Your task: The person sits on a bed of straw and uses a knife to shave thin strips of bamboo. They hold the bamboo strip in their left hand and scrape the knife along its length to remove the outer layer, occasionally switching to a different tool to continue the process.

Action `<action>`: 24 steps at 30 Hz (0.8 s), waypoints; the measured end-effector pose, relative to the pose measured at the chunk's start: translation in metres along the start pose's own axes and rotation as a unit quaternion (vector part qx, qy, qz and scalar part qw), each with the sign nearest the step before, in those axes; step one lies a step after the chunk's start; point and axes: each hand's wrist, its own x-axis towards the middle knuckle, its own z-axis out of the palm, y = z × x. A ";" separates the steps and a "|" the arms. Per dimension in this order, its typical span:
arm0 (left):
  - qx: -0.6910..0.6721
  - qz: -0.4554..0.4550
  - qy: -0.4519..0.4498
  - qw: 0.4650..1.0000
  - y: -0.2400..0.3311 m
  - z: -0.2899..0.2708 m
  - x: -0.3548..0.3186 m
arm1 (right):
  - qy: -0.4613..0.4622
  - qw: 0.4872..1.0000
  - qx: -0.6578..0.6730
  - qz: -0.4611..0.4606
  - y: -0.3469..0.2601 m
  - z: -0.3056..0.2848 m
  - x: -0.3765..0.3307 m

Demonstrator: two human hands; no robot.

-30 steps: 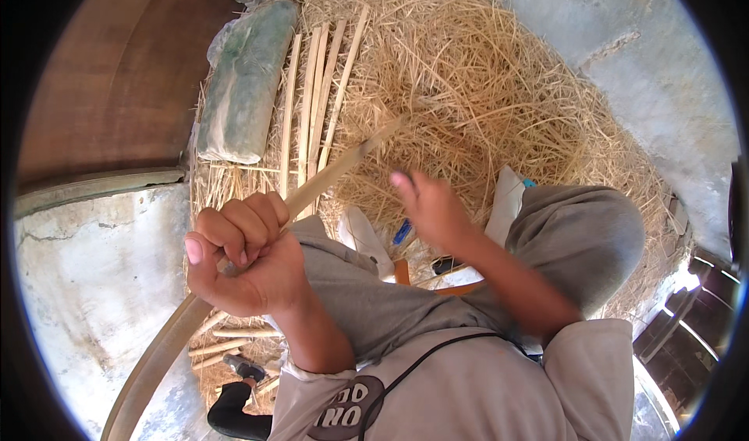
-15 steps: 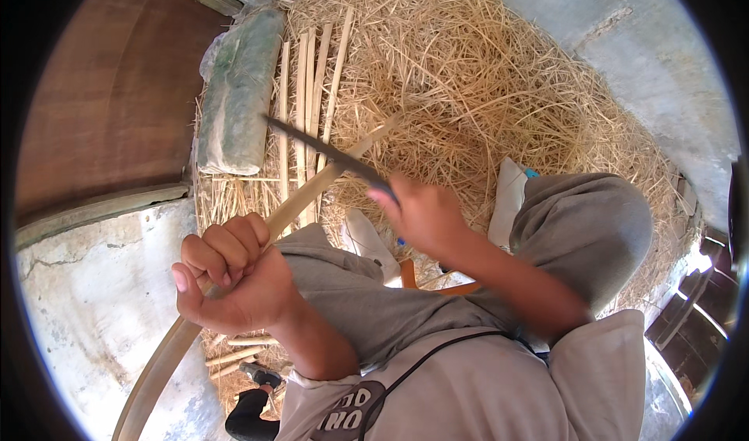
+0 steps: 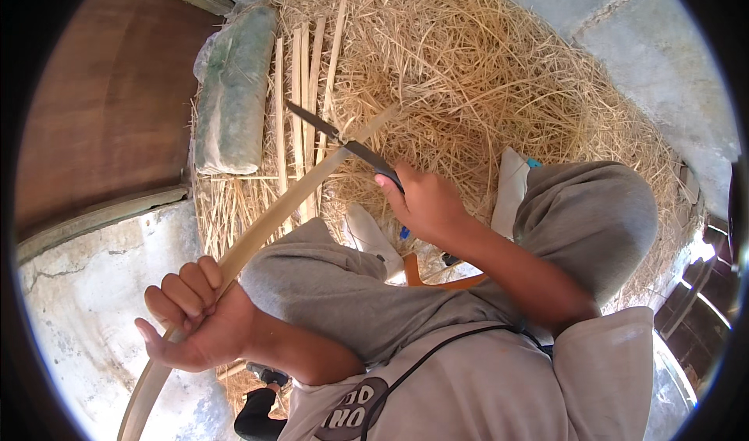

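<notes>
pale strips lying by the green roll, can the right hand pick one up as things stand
Probably not: the right hand is closed around the knife, so it seems to have no free grip. The knife and the long strip also appear partly across the way to the pale strips.

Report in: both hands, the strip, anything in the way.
Left hand closed around long pale strip. Right hand gripping dark knife, laid across strip's far part. Small curled shaving at knife; no obstruction visible.
</notes>
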 end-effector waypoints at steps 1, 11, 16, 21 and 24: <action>0.006 -0.012 -0.001 1.000 0.001 -0.002 0.000 | -0.012 1.000 0.000 0.013 0.000 0.000 0.000; 0.052 -0.002 -0.107 0.993 -0.005 0.004 0.004 | 0.039 0.992 0.046 -0.112 -0.027 0.001 -0.011; 0.135 0.033 -0.090 0.986 -0.030 0.008 0.006 | -0.034 0.995 -0.005 0.089 0.039 0.017 0.015; 0.086 -0.020 -0.070 0.994 -0.030 0.005 0.015 | -0.019 0.997 0.029 0.066 0.032 0.038 0.020; 0.078 -0.028 -0.007 0.997 -0.027 0.003 0.019 | -0.090 0.980 0.136 0.117 0.032 0.025 0.033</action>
